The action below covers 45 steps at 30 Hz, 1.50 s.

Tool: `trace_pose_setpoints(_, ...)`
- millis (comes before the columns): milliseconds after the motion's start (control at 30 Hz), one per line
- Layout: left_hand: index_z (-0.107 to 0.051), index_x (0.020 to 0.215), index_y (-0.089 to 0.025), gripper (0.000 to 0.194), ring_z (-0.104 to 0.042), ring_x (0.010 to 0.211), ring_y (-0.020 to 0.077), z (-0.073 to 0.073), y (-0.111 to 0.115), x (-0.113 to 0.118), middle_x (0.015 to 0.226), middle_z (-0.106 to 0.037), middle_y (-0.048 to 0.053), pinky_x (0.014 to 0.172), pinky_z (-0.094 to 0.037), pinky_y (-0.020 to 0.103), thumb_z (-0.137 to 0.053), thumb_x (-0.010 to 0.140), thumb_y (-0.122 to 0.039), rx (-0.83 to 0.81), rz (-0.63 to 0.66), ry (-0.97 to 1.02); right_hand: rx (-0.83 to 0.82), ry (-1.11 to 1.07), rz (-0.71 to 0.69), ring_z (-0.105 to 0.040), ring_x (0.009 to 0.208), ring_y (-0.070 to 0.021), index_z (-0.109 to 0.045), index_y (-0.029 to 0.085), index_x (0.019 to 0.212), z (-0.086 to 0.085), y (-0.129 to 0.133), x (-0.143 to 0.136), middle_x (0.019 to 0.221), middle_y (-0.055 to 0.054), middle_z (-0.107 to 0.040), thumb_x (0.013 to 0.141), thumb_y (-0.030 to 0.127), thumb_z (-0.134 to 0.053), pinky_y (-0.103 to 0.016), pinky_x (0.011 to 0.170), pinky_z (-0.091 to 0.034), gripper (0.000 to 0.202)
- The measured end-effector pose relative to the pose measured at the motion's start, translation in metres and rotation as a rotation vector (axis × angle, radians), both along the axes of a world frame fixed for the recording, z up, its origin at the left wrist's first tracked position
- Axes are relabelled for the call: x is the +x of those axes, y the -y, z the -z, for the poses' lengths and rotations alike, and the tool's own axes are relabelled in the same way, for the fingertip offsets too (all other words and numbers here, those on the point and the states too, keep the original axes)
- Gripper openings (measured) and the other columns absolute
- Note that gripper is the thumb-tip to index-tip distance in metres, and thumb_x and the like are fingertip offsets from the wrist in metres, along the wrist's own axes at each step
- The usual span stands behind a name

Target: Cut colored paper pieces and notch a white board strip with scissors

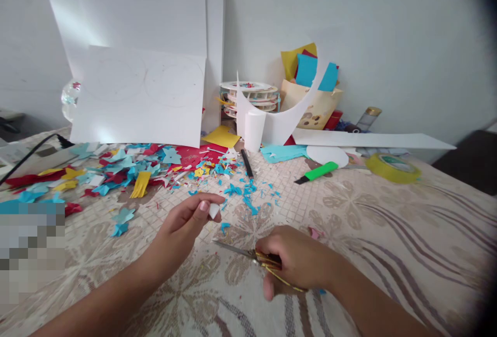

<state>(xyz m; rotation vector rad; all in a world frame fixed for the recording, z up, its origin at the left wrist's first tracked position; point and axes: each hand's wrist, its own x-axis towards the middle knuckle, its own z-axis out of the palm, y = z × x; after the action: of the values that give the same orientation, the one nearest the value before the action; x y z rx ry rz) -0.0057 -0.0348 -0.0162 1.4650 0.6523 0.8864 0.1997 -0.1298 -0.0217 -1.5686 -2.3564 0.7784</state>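
Observation:
My left hand (185, 224) hovers just above the patterned tablecloth (388, 233) and pinches a small white paper piece (214, 210) between thumb and fingers. My right hand (297, 260) rests low on the cloth and grips small scissors with gold handles (267, 260); their closed blades point left toward the left hand. Blue paper scraps (248, 194) lie on the cloth just beyond both hands.
A heap of red, blue and yellow paper cuttings (116, 169) covers the left. Beyond it stand a white board (135, 96), a curled white sheet (279, 114) and a tiered paper model (250, 96). A black pen (247, 163), green cutter (318, 172) and yellow tape roll (393, 167) lie further back.

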Motion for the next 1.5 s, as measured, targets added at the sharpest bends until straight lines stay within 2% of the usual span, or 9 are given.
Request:
trace_pose_setpoints(100, -0.063, 0.085, -0.020, 0.022, -0.053, 0.072, 0.0140, -0.003, 0.002, 0.002, 0.078, -0.058, 0.001, 0.072, -0.043, 0.027, -0.050, 0.081, -0.038, 0.045, -0.033, -0.019, -0.049, -0.050, 0.007, -0.041, 0.046, -0.0075, -0.052, 0.015, 0.057, -0.001, 0.000, 0.002, 0.053, 0.004, -0.054, 0.072, 0.024, -0.058, -0.019, 0.044, -0.025, 0.019)
trace_pose_setpoints(367, -0.059, 0.078, -0.020, 0.028, -0.049, 0.068, 0.0143, -0.004, 0.000, 0.000, 0.075, -0.054, 0.001, 0.064, -0.040, 0.025, -0.041, 0.084, -0.042, 0.176, -0.055, -0.084, -0.133, -0.149, 0.031, -0.037, 0.044, -0.0060, -0.053, 0.014, 0.059, 0.001, -0.002, 0.006, 0.050, 0.006, -0.049, 0.070, 0.018, -0.058, -0.018, 0.041, -0.021, 0.013)
trace_pose_setpoints(533, -0.057, 0.079, -0.021, 0.032, -0.048, 0.071, 0.0153, 0.001, -0.002, -0.001, 0.076, -0.052, 0.001, 0.067, -0.039, 0.028, -0.036, 0.086, -0.044, 0.158, -0.012, -0.114, -0.166, -0.151, 0.056, -0.036, 0.043, -0.0058, -0.054, 0.014, 0.058, 0.000, -0.001, 0.005, 0.049, 0.006, -0.047, 0.070, 0.021, -0.062, -0.018, 0.040, -0.020, 0.016)
trace_pose_setpoints(767, -0.054, 0.074, -0.020, 0.036, -0.047, 0.066, 0.0148, 0.003, -0.002, -0.002, 0.072, -0.051, 0.001, 0.064, -0.037, 0.027, -0.034, 0.085, -0.047, 0.156, 0.009, -0.101, -0.172, -0.126, 0.046, -0.041, 0.045, -0.0068, -0.055, 0.014, 0.057, -0.001, -0.001, 0.004, 0.050, 0.005, -0.051, 0.072, 0.020, -0.058, -0.017, 0.043, -0.025, 0.017)
trace_pose_setpoints(1000, -0.054, 0.081, -0.019, 0.033, -0.047, 0.067, 0.0141, 0.005, -0.002, 0.000, 0.072, -0.053, 0.001, 0.063, -0.037, 0.027, -0.041, 0.082, -0.049, 0.088, 0.088, 0.032, -0.209, -0.152, 0.066, -0.041, 0.044, -0.0061, -0.056, 0.014, 0.059, 0.000, 0.000, 0.005, 0.050, 0.006, -0.050, 0.069, 0.016, -0.057, -0.016, 0.040, -0.024, 0.011)
trace_pose_setpoints(1133, -0.051, 0.085, -0.021, 0.021, -0.050, 0.069, 0.0123, 0.000, 0.001, 0.001, 0.073, -0.054, -0.001, 0.061, -0.037, 0.023, -0.056, 0.077, -0.039, -0.021, 0.091, 0.036, -0.303, -0.217, 0.133, -0.039, 0.042, -0.0058, -0.063, 0.015, 0.071, 0.003, -0.001, 0.007, 0.052, 0.006, -0.050, 0.074, 0.023, -0.057, -0.016, 0.038, -0.023, 0.010)
trace_pose_setpoints(1233, -0.049, 0.082, -0.021, 0.014, -0.051, 0.070, 0.0116, -0.003, 0.004, 0.002, 0.073, -0.054, -0.002, 0.061, -0.038, 0.022, -0.059, 0.077, -0.029, -0.046, 0.106, 0.053, -0.340, -0.261, 0.183, -0.035, 0.041, -0.0058, -0.063, 0.016, 0.077, 0.004, -0.001, 0.009, 0.051, 0.006, -0.047, 0.077, 0.029, -0.057, -0.016, 0.037, -0.022, 0.015)
trace_pose_setpoints(1400, -0.047, 0.078, -0.021, 0.013, -0.051, 0.075, 0.0121, -0.003, 0.004, 0.003, 0.078, -0.055, -0.001, 0.065, -0.039, 0.024, -0.060, 0.076, -0.020, -0.014, 0.109, 0.146, -0.293, -0.329, 0.165, -0.036, 0.044, -0.0066, -0.060, 0.014, 0.071, 0.005, -0.001, 0.008, 0.053, 0.006, -0.046, 0.077, 0.035, -0.058, -0.016, 0.038, -0.022, 0.022)
trace_pose_setpoints(1500, -0.047, 0.074, -0.021, 0.012, -0.050, 0.080, 0.0130, -0.003, 0.003, 0.003, 0.082, -0.055, 0.000, 0.069, -0.039, 0.025, -0.058, 0.077, -0.016, 0.049, 0.089, 0.124, -0.302, -0.310, 0.172, -0.037, 0.044, -0.0069, -0.060, 0.015, 0.072, 0.006, -0.001, 0.006, 0.053, 0.005, -0.047, 0.076, 0.035, -0.060, -0.017, 0.039, -0.022, 0.021)
